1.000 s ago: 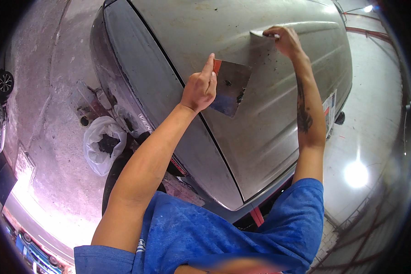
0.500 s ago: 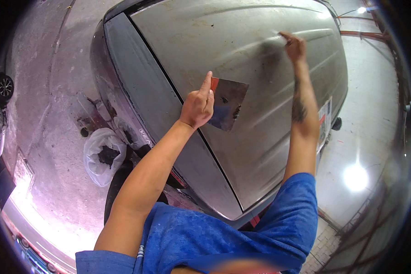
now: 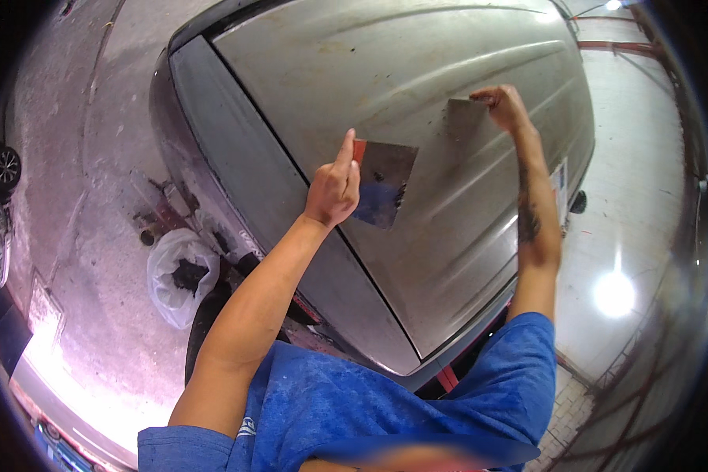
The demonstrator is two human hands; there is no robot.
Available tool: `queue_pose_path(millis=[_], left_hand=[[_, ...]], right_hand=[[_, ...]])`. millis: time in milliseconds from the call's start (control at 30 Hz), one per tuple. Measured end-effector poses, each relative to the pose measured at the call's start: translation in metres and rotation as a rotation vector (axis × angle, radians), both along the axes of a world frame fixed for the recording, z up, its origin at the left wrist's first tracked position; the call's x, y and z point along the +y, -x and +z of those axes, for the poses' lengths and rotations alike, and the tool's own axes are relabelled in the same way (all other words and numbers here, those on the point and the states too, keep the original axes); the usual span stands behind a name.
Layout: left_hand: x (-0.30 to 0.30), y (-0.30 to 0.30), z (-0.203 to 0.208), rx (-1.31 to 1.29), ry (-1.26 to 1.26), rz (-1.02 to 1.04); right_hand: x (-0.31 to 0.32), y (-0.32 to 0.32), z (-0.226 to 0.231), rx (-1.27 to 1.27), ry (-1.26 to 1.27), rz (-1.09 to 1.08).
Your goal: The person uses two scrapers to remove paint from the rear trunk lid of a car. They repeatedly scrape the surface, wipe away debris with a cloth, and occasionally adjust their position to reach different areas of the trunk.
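currently left hand [image 3: 334,189] clamped on a wide metal scraper [image 3: 381,182], index finger raised, blade flat and facing up like a palette, dark filler on it, long edge running away toward the car hood [image 3: 417,86]; right hand [image 3: 505,106] fingers pinched on a smaller spreader blade [image 3: 466,119] pressed against the hood's grey panel, edge angled down-left, likely for smearing; white bag [image 3: 179,275] on the floor below
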State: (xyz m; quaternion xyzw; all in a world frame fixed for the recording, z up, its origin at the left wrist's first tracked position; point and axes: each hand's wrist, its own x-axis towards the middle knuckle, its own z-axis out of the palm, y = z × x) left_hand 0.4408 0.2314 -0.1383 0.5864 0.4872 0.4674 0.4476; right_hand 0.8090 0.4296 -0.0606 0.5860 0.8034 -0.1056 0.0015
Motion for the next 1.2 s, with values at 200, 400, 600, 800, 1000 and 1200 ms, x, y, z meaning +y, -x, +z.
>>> queue_pose_path(millis=[200, 400, 600, 800, 1000, 1200], left_hand=[[-0.002, 0.000, -0.004, 0.019, 0.035, -0.015], [-0.002, -0.002, -0.007, -0.024, -0.022, 0.002], [-0.002, 0.002, 0.001, -0.021, 0.055, -0.051], [-0.002, 0.002, 0.000, -0.038, -0.001, -0.020], [-0.003, 0.001, -0.004, -0.036, 0.037, -0.033], [-0.001, 0.002, -0.004, -0.036, 0.024, -0.042]], right_hand=[[0.016, -0.018, 0.006, -0.177, -0.376, -0.014], [0.069, -0.016, -0.038, -0.234, -0.369, -0.079], [0.074, -0.023, -0.032, -0.226, -0.326, -0.066], [0.080, -0.018, -0.026, -0.133, -0.294, -0.212], [0.090, -0.024, -0.025, -0.258, -0.265, -0.078], [0.099, -0.025, -0.018, -0.423, -0.175, -0.096]])
